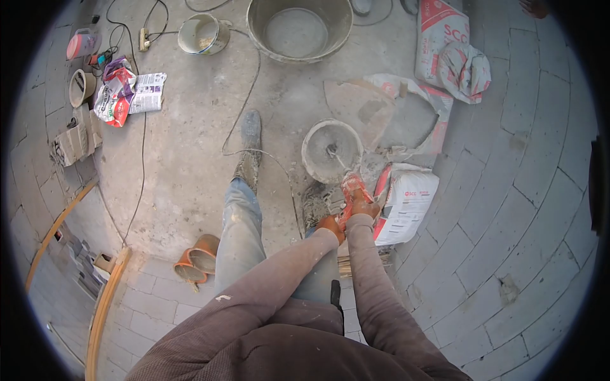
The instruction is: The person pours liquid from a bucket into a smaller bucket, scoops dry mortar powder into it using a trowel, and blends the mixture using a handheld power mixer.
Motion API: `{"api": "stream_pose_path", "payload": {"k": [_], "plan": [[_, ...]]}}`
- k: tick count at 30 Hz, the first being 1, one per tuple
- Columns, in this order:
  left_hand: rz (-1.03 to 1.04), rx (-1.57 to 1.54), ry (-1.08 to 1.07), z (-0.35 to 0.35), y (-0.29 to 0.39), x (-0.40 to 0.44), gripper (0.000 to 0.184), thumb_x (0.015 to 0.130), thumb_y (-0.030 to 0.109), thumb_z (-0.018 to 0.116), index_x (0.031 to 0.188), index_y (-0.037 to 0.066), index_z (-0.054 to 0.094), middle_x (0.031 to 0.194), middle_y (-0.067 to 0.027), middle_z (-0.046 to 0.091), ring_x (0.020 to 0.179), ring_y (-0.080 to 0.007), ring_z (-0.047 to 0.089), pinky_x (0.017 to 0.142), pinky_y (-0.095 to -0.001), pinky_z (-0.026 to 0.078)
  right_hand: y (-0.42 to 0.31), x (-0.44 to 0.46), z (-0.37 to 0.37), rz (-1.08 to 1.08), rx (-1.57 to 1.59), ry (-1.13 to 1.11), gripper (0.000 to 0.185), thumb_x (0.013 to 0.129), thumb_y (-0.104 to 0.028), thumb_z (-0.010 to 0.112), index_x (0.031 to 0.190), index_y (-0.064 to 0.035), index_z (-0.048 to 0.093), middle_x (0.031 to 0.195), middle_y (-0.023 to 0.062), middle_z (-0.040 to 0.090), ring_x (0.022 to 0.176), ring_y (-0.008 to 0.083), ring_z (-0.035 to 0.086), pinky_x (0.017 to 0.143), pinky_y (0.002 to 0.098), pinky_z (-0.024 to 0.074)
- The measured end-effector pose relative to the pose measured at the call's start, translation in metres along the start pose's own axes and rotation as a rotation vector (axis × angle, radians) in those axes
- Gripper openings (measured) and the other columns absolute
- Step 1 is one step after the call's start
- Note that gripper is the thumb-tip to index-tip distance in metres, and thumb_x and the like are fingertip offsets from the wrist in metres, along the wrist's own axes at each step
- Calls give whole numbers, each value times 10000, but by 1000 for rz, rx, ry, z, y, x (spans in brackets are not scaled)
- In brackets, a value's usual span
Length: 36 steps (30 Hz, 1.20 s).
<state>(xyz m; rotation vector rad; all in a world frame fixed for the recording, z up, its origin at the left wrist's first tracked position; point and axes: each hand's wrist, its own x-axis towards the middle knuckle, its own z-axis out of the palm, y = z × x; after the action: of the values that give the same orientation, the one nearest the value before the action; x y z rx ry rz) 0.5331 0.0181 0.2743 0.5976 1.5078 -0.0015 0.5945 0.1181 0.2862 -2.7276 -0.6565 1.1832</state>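
Both bare hands are closed around a red, dust-caked hand-held power tool (353,187): the right hand (364,207) grips its body, and the left hand (332,228) is wrapped around the end nearer the wearer, just beside the right. A thin metal rod (340,160) runs from the far end of the tool into a round, pale-rimmed bucket (306,150) holding wet grey material, and the rod's lower end is hidden in it. Just right of the hands lies a full white paper sack with red edging (410,198). Two worn, grey-splashed boots stand on the rough concrete floor (184,146): the right boot (312,206) near the bucket, the left boot (251,134) farther left, with a thin dark cable (259,71) winding past it. Beyond the bucket, to the right, a cut-open white and red sack (441,101) is spread flat, near a long red and white sack (443,25) and a crumpled one (467,70). At the top stands a wide, round grey tub (254,32) with cloudy grey liquid inside, and left of it a smaller off-white bucket (222,39). A crumpled purple, red and white bag (121,95) lies at upper left. Two orange-brown round pots (197,259) sit at lower left, near the left leg. At the top right edge, another person's hand (535,7) is partly visible.
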Motion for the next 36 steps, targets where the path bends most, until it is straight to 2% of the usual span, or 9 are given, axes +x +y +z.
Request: {"api": "stream_pose_path", "payload": {"k": [3,11,17,20,23,28,32,35,36], "plan": [[-23,11,-38,-2,-5,3,531,734,221,664,1224,40,565,1056,-240,636,1046,-360,596,918,-399,470,11,2,7,-2,2,2,865,614,-406,771,1164,191,471,1187,318,530,1033,370,568,874,387,457],[-12,-43,66,-2,-8,-3,523,735,241,671,1214,51,580,1079,-246,627,1055,-367,590,939,-396,460,14,4,18,-1,-103,94,881,579,-441,776,1123,194,500,1113,301,575,1016,383,580,870,388,463],[-100,-18,26,-16,2,-8,523,741,251,676,1215,53,582,1090,-241,626,1058,-363,592,933,-398,467,-15,-10,12,-48,-158,-96,952,575,-511,729,1169,189,478,1193,332,529,1095,418,539,939,403,421],[-93,-9,96,-13,4,-7,511,739,253,679,1203,56,589,1056,-244,636,1037,-364,601,919,-404,474,6,10,27,-94,-289,221,625,609,-372,768,949,129,613,942,256,650,855,340,637,782,388,494],[-57,-59,112,-22,16,-3,507,735,254,684,1196,64,593,1041,-245,639,1025,-367,605,910,-409,479,-15,4,23,-146,-192,215,588,606,-371,768,910,114,633,910,248,659,829,333,644,775,384,497],[48,-165,18,-20,23,16,536,727,259,692,1207,49,582,1059,-242,635,1027,-372,603,908,-408,480,-12,40,22,-170,-2,-56,670,584,-388,801,977,122,617,1015,287,631,900,354,631,818,382,485],[15,-100,71,-6,21,25,600,674,261,739,1187,-4,576,1029,-256,641,1017,-372,611,889,-392,482,-7,43,20,-156,14,115,650,577,-364,817,973,114,626,1017,277,638,899,355,634,815,380,488],[5,-76,56,0,19,17,617,671,268,742,1194,-11,568,1047,-259,635,1033,-376,603,907,-387,477,-6,32,10,-102,-199,212,723,604,-268,772,1112,180,519,1003,247,638,883,312,631,777,369,500],[-12,-67,27,1,17,15,631,672,275,744,1198,-20,561,1058,-266,629,1041,-379,598,915,-385,474,1,34,10,-152,-134,130,753,600,-289,771,1121,187,508,1018,261,632,899,334,625,796,370,495]]}}
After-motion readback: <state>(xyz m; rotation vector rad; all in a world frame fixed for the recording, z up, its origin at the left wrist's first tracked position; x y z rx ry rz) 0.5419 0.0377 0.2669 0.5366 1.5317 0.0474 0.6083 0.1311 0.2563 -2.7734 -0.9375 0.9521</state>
